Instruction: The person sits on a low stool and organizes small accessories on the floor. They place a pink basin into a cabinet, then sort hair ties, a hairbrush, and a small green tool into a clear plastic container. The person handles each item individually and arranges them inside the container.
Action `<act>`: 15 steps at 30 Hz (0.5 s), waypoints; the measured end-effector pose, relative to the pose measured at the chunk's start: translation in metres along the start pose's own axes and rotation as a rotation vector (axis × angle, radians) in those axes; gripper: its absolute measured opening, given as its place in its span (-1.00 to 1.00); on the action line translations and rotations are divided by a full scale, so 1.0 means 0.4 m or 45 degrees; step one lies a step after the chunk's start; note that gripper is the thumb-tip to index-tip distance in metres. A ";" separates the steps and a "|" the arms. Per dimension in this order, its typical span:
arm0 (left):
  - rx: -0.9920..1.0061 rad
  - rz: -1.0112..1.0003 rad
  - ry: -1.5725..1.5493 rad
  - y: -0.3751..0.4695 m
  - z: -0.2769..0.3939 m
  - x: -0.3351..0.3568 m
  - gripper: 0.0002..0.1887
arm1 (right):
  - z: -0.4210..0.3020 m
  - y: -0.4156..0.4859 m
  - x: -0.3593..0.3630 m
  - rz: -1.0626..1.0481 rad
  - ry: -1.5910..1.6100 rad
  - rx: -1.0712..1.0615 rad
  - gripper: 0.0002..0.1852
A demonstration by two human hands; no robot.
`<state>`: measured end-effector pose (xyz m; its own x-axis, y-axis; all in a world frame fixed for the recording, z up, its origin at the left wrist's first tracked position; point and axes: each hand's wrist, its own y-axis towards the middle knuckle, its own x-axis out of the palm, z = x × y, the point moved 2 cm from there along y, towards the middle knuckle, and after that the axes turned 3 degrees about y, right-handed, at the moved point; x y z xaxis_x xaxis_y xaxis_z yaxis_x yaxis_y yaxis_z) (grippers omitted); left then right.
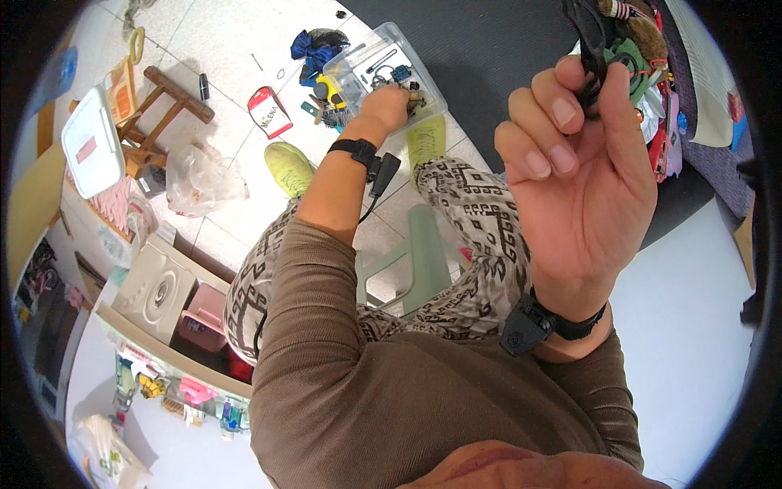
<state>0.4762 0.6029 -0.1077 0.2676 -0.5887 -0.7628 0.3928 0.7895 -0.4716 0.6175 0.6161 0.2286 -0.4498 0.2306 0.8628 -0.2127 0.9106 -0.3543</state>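
Note:
My left hand [386,109] reaches down into a clear plastic box [437,91] on the tiled floor, among small dark items [417,102]. Its fingertips are hidden, so whether it grips anything is unclear. Raised at the right, palm towards me, my right hand [574,159] pinches a black strap-like piece [589,55] between thumb and fingers; the top of that piece runs out of view. Against the box's left side lie a blue fabric bow [314,52], a yellow-and-black tape measure [330,91] and other small items. A red-and-white packet [269,113] bearing writing lies further left.
My yellow-green shoes [288,168] flank the packet and box. A wooden stool [177,95] and a crumpled clear plastic bag [201,177] are on the left. An open drawer [159,293] holds a pink bin [206,312]. Assorted goods [635,79] pile up at upper right.

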 end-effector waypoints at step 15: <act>-0.324 0.039 0.194 0.193 -0.029 -0.044 -0.46 | 0.011 -0.016 0.003 0.073 -0.072 0.034 -0.59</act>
<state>0.4917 0.6762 -0.1355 0.1333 -0.5465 -0.8268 0.1483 0.8358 -0.5286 0.6147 0.6091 0.2303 -0.5098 0.2616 0.8196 -0.2079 0.8870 -0.4124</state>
